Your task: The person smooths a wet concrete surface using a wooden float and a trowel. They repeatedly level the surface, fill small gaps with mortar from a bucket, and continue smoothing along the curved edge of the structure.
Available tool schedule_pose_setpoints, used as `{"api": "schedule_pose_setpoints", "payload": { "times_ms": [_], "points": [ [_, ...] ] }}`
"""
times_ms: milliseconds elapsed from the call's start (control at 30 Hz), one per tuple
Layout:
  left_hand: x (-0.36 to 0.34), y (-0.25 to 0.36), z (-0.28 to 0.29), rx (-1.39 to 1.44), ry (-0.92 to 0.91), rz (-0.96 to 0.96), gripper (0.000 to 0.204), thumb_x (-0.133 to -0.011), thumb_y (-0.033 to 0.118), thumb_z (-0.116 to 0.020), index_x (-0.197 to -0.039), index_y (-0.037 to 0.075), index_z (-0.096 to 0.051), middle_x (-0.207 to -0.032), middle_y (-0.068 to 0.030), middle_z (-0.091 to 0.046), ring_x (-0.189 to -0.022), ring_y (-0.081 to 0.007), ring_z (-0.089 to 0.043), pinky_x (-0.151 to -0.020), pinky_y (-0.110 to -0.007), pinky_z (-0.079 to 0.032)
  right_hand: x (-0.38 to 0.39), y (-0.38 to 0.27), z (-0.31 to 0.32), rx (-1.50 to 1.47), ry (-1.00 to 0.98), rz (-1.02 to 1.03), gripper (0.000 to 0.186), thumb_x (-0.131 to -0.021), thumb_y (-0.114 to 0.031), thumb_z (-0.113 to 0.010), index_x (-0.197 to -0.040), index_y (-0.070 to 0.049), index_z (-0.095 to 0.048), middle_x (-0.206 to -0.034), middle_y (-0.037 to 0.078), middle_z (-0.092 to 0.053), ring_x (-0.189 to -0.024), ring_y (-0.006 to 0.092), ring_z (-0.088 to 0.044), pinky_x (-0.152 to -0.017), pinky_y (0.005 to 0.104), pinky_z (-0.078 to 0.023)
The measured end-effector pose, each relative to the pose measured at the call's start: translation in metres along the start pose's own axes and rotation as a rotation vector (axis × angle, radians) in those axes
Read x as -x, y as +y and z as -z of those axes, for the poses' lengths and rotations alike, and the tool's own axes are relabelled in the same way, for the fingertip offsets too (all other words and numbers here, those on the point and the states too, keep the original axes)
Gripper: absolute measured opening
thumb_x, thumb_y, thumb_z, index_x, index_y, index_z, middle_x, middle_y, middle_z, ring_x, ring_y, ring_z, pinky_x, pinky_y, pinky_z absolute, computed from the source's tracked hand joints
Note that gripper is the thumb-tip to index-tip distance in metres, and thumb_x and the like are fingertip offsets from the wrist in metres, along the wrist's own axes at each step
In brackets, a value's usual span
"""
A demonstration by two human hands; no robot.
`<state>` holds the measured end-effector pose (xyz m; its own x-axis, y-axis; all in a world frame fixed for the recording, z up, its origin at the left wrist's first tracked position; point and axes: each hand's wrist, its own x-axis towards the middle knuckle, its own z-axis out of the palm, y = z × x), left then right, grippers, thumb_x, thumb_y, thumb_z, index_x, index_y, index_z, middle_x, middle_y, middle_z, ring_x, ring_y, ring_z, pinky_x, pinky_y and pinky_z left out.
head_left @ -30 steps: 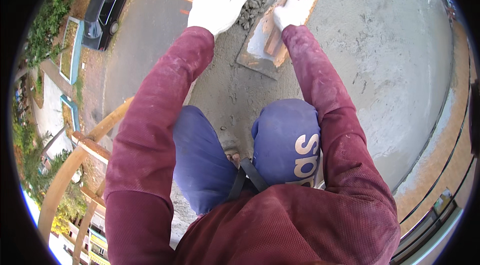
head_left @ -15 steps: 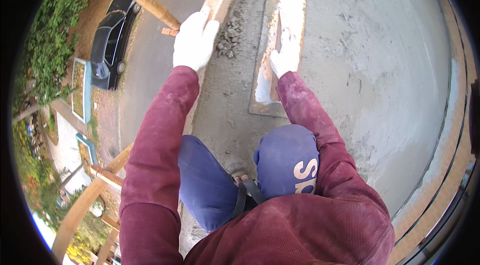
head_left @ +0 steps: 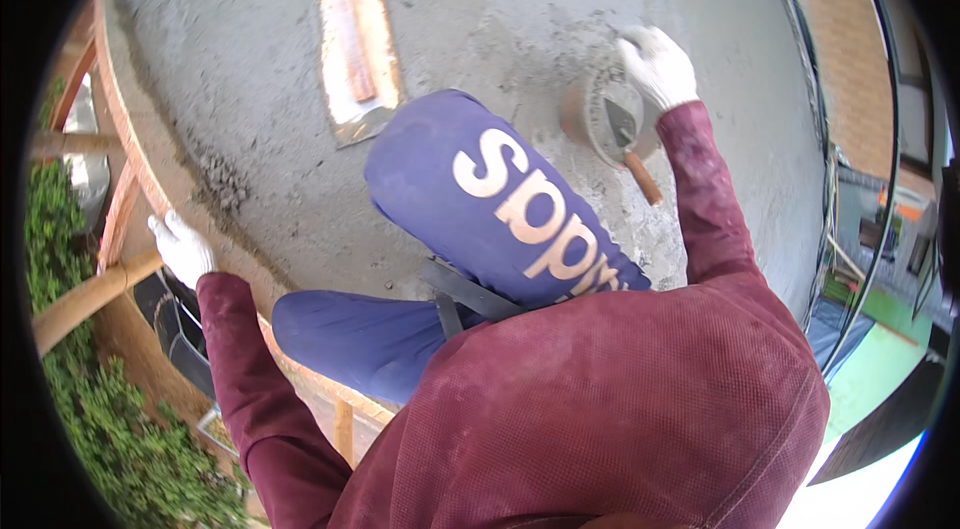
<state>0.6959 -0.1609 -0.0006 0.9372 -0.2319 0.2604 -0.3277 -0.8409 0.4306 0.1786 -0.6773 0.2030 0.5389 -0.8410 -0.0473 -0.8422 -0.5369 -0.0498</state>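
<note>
My gloved right hand (head_left: 657,67) is curled at the far right rim of a small bucket (head_left: 578,119), which looks smeared by motion. Inside the bucket, a trowel with a dark metal blade leans on the rim, its wooden handle (head_left: 643,179) sticking out toward me. At the far left, my gloved left hand (head_left: 183,247) rests against the wooden edge board (head_left: 135,154), beside a wooden pole (head_left: 95,301), with its fingers stretched out. A long plastering float (head_left: 383,39) with a wooden grip lies on the wet grey cement (head_left: 470,19), held by neither hand.
Crumbled cement lumps (head_left: 225,181) lie along the left edge board. Past that board there is a drop, with green shrubs (head_left: 130,429) and a dark car (head_left: 170,329) below. My bent knee (head_left: 430,154) is close to the float. A dark cable (head_left: 890,129) runs along the right side.
My right hand has left the float and moved right to the bucket, which has come into view with the trowel. My view has turned right. My left hand remains at the edge board.
</note>
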Motion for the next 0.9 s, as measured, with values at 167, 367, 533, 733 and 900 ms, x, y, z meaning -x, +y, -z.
{"api": "schedule_pose_setpoints", "payload": {
  "times_ms": [167,367,533,733,900],
  "points": [
    [0.000,-0.004,-0.013,0.016,-0.056,0.036,0.071,-0.110,0.047,-0.048,-0.151,-0.010,-0.047,-0.152,-0.0315,-0.053,-0.142,-0.0440,-0.051,-0.120,-0.045,-0.037,0.099,0.095,-0.005,0.162,-0.441,-0.378,0.062,-0.095,-0.057,-0.057,-0.121,-0.002,-0.071,-0.120,0.031,-0.071,-0.116,0.0442,-0.068,-0.102,0.0502,-0.052],
    [0.002,0.058,0.010,0.011,-0.167,0.065,0.060,-0.108,0.043,-0.049,-0.144,-0.005,-0.055,-0.132,-0.0349,-0.064,-0.124,-0.0508,-0.060,-0.107,-0.052,-0.046,0.179,0.135,-0.096,-0.062,-0.441,-0.379,0.068,-0.094,-0.050,-0.064,-0.148,-0.011,-0.050,-0.123,0.028,-0.071,-0.116,0.0473,-0.067,-0.095,0.0533,-0.053],
    [-0.001,0.006,0.003,0.048,0.071,0.019,0.057,-0.110,0.040,-0.045,-0.147,-0.004,-0.055,-0.135,-0.0307,-0.064,-0.127,-0.0465,-0.060,-0.109,-0.050,-0.045,0.162,0.093,0.053,0.429,-0.398,-0.263,0.028,-0.099,-0.032,-0.058,-0.117,-0.013,-0.067,-0.103,0.025,-0.074,-0.102,0.0457,-0.070,-0.085,0.0562,-0.053],
    [0.008,0.017,0.006,0.057,0.081,0.076,0.049,-0.108,0.038,-0.049,-0.136,0.000,-0.061,-0.121,-0.0274,-0.070,-0.117,-0.0469,-0.064,-0.101,-0.054,-0.050,0.073,0.065,0.180,-0.114,-0.286,-0.309,0.051,-0.083,-0.018,-0.059,-0.133,-0.008,-0.068,-0.079,-0.001,-0.057,-0.056,0.0098,-0.050,-0.048,0.0288,-0.040],
    [0.004,0.023,0.006,0.089,0.018,0.095,0.060,-0.108,0.044,-0.045,-0.145,-0.002,-0.058,-0.131,-0.0263,-0.067,-0.122,-0.0441,-0.064,-0.106,-0.051,-0.049,-0.031,-0.131,0.174,-0.047,-0.475,0.150,0.046,-0.099,-0.034,-0.067,-0.136,-0.008,-0.062,-0.080,-0.003,-0.051,-0.055,0.0065,-0.043,-0.049,0.0271,-0.037]
  ]
}}
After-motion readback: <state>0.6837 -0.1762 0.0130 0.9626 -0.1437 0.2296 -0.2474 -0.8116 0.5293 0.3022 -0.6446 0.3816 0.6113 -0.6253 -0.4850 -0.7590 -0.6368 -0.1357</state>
